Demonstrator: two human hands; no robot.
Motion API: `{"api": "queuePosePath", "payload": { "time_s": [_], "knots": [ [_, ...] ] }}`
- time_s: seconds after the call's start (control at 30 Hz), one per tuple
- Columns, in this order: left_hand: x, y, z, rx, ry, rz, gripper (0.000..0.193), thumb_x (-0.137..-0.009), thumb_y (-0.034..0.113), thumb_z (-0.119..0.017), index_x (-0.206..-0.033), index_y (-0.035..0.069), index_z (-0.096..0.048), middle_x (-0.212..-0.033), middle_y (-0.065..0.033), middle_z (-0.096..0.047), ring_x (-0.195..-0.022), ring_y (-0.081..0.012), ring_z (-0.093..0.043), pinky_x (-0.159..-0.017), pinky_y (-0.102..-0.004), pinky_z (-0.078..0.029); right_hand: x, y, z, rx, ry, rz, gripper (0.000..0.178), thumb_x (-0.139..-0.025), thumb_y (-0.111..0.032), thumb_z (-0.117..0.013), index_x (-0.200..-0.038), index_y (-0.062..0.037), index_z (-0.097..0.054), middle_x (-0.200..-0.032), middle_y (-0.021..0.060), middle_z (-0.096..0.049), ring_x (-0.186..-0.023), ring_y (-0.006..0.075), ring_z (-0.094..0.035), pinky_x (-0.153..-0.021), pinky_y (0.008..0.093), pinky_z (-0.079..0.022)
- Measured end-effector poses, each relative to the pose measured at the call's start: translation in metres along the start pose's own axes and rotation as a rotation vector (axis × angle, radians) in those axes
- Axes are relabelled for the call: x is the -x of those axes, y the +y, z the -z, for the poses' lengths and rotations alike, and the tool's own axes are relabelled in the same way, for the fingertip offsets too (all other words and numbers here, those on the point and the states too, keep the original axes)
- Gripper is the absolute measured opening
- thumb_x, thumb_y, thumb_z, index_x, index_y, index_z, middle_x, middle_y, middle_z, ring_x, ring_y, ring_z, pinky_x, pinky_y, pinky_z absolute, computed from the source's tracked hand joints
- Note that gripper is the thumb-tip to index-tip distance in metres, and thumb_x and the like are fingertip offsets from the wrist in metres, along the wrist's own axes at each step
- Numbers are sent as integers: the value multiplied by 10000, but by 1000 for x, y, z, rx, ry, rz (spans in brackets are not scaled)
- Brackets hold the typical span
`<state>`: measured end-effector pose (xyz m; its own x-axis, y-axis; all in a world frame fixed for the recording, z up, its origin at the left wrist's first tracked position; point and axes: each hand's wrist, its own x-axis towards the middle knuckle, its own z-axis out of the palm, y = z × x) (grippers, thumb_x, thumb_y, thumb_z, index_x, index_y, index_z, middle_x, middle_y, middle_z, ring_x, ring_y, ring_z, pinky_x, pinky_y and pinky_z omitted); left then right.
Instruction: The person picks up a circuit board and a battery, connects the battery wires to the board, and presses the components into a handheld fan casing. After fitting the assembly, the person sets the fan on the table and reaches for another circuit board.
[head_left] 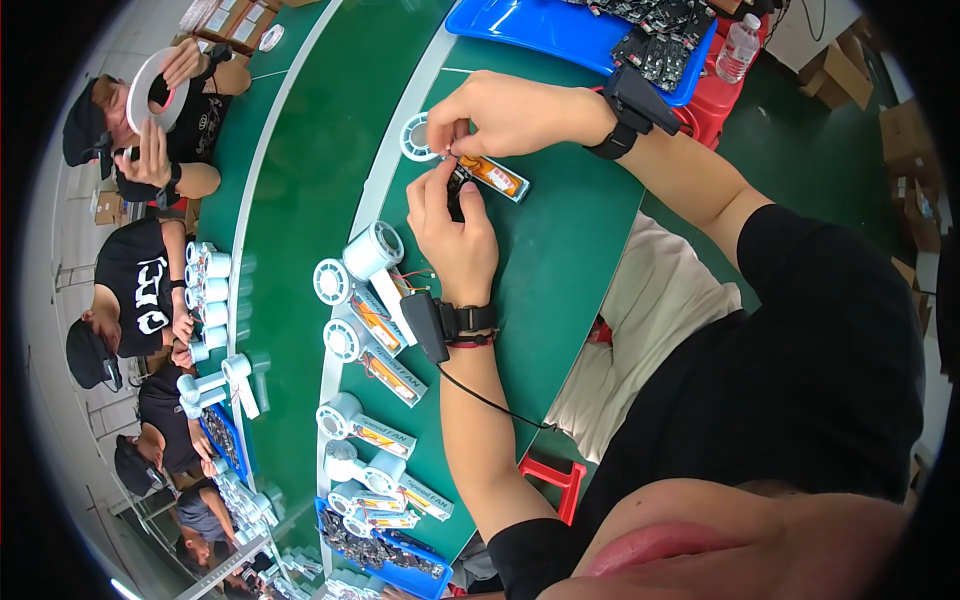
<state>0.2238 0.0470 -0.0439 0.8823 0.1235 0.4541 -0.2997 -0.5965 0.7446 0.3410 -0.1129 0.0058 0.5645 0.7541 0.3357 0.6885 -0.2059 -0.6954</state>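
Observation:
A light-blue handheld fan (418, 138) lies on the green table, its handle open with an orange-wrapped battery (497, 178) inside. My right hand (505, 118) is closed in a pinch above the fan, between its round head and its handle. What sits in those fingertips is too small to make out. Close beside it, my left hand (455, 230) is closed with thumb and fingers round a small black circuit board (459, 183) at the handle's edge. Both hands' fingertips nearly meet there.
More open fans (372, 330) line the belt's edge (335, 370). Blue trays hold dark circuit boards (660, 45) at the top and more boards (370, 550) at the bottom. A bottle (738, 48) stands on a red stool (708, 95). Across the belt, co-workers sit; one holds a tape roll (143, 85).

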Motion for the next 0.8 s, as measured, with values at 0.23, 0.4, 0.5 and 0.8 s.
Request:
{"api": "queuePosePath", "payload": {
  "time_s": [0.23, 0.4, 0.5, 0.8],
  "knots": [
    [-2, -1, -1, -44, -3, 4, 313, -924, 104, -617, -1232, 67, -649, -1169, -119, -616, -1020, -309, -600, -899, -411, -438, -4, 1, 0, -268, 63, -97, 182, -812, -49, -673, -985, -8, -711, -909, 144, -755, -874, 273, -737, -780, 330, -569],
    [-1, -4, 2, -49, 22, -1, 318, -933, 107, -613, -1245, 53, -644, -1166, -127, -619, -1011, -318, -608, -896, -410, -440, -9, -2, -6, -58, 208, -58, 163, -818, -67, -667, -964, -6, -710, -894, 139, -755, -856, 273, -737, -745, 334, -571],
    [-4, -5, -1, -48, 47, -43, 322, -938, 109, -612, -1252, 46, -640, -1168, -131, -618, -1009, -323, -609, -897, -410, -440, -3, -5, -17, 288, 294, 38, 154, -831, -75, -650, -957, -9, -710, -897, 133, -754, -836, 270, -736, -722, 337, -572],
    [-1, -2, 1, -93, 5, -43, 343, -961, 123, -599, -1293, 42, -625, -1195, -141, -605, -1025, -329, -601, -893, -415, -440, -3, -13, -15, -34, 202, -64, 130, -878, -10, -666, -1003, 7, -696, -927, 139, -750, -852, 225, -745, -769, 334, -592]
  ]
}}
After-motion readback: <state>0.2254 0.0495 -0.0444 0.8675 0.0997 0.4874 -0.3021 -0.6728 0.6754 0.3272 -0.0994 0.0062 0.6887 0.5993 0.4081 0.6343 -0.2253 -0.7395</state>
